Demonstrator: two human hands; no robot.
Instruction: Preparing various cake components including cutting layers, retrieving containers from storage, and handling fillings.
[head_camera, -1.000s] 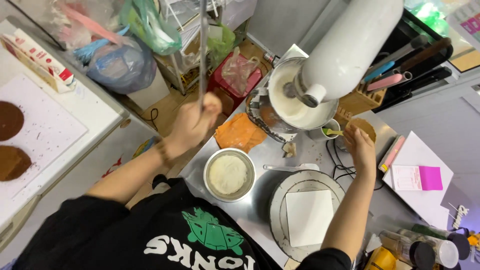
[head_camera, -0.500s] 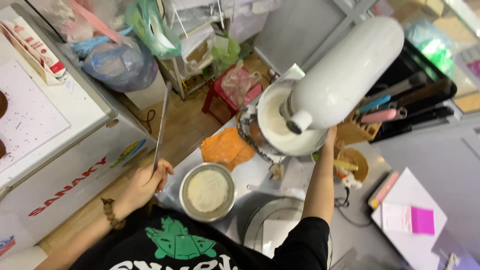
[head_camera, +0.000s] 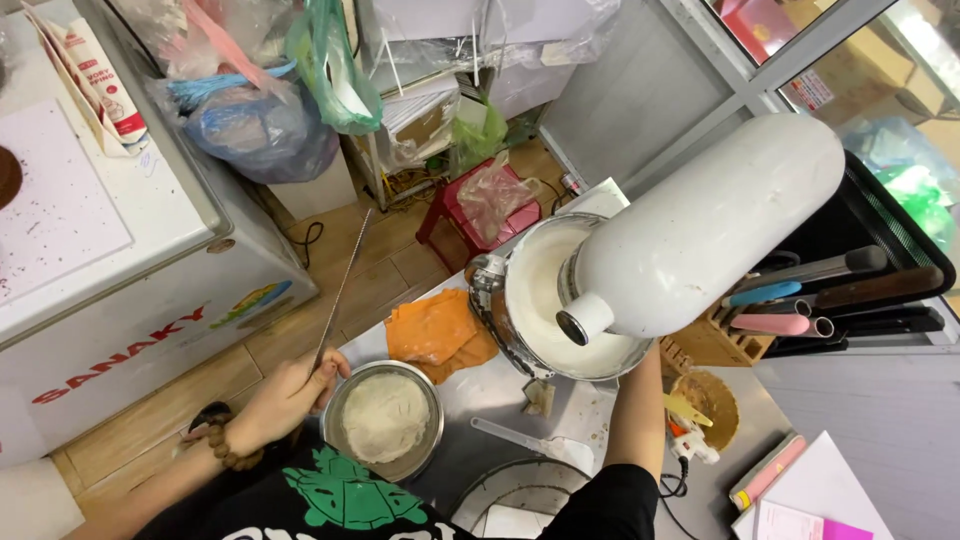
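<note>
The left hand is clenched around a long thin knife beside the round cake tin at the desk's left edge, its pale cake not yet cut, while the right hand is hidden behind the white mixer, so I cannot tell its grip.

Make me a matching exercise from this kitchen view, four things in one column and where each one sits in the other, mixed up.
Things:
1. long knife
2. orange cloth
3. round pan
4. red stool

Places:
A. on the wooden floor, under a plastic bag
B. on the steel counter, just left of the mixer bowl
C. in the left hand, blade pointing up
D. at the counter's edge, beside the left hand

Pairs: 1-C, 2-B, 3-D, 4-A
</note>
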